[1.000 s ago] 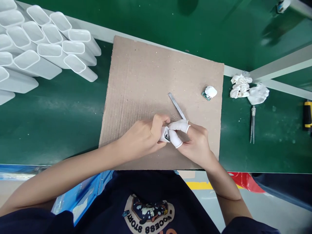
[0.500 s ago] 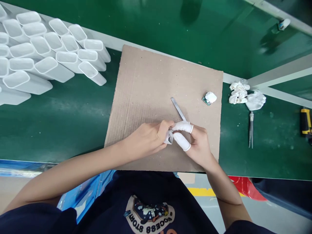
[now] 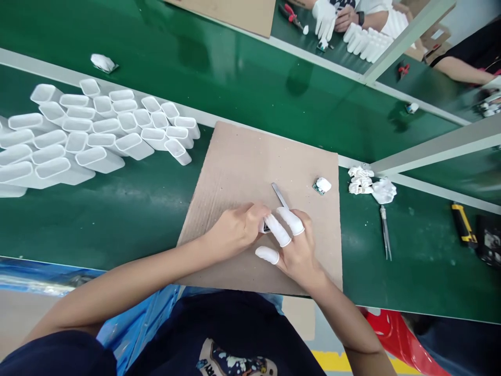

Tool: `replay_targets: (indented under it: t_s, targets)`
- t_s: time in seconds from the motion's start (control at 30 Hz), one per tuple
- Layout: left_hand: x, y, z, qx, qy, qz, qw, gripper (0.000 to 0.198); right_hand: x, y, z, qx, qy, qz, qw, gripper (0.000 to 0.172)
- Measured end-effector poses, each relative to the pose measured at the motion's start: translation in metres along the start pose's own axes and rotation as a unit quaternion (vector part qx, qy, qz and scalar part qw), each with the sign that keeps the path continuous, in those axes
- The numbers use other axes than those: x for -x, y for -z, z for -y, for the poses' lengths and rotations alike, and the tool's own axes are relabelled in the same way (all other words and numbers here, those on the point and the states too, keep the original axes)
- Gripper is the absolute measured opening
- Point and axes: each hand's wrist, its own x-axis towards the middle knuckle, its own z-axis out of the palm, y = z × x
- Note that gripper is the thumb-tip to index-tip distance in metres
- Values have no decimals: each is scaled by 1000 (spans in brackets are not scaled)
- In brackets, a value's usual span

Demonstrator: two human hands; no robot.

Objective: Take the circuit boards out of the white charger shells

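My left hand (image 3: 237, 230) is closed, pinching a small white part (image 3: 263, 226) against the brown cardboard sheet (image 3: 235, 162). My right hand (image 3: 295, 248) wears white finger cots on the thumb, index and middle fingers. Its fingers are stretched out and its thumb is held apart; the index fingertip touches the small part. A thin metal strip (image 3: 278, 193) lies on the cardboard, with its near end under my right fingers. A small green circuit board with a white piece on it (image 3: 321, 185) rests near the cardboard's right edge.
Several white rectangular housings (image 3: 97, 136) are stacked on the green bench at left. Crumpled white finger cots (image 3: 370, 183), tweezers (image 3: 385, 237) and a yellow-black tool (image 3: 462, 224) lie at right. Another person's gloved hands (image 3: 324, 18) work at the far bench. A blue bin (image 3: 136, 318) sits below.
My right hand has let go of its pinch on the part and spread its fingers, the thumb drawn back. The view has tilted up, showing more of the far bench.
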Motion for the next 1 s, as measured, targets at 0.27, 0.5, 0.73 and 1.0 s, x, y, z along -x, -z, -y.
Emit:
replay_targets:
  t_s: [0.27,0.5,0.73,1.0]
  targets:
    - [-2,0,5,-6,23,-15,1000,21,2,1,-2,-62,-49,33,996,49]
    - [1,-1,4,51,88,48,994,5,2,6,-12,-156,-76,-101,980,13]
    - [-6,-12,0,80,116,58,988,49,-24,5,-27,-217,-84,70,970,38]
    - [-20,51,39,-19,169,67,983,46,-95,-21,-81,-122,-113,135,977,30]
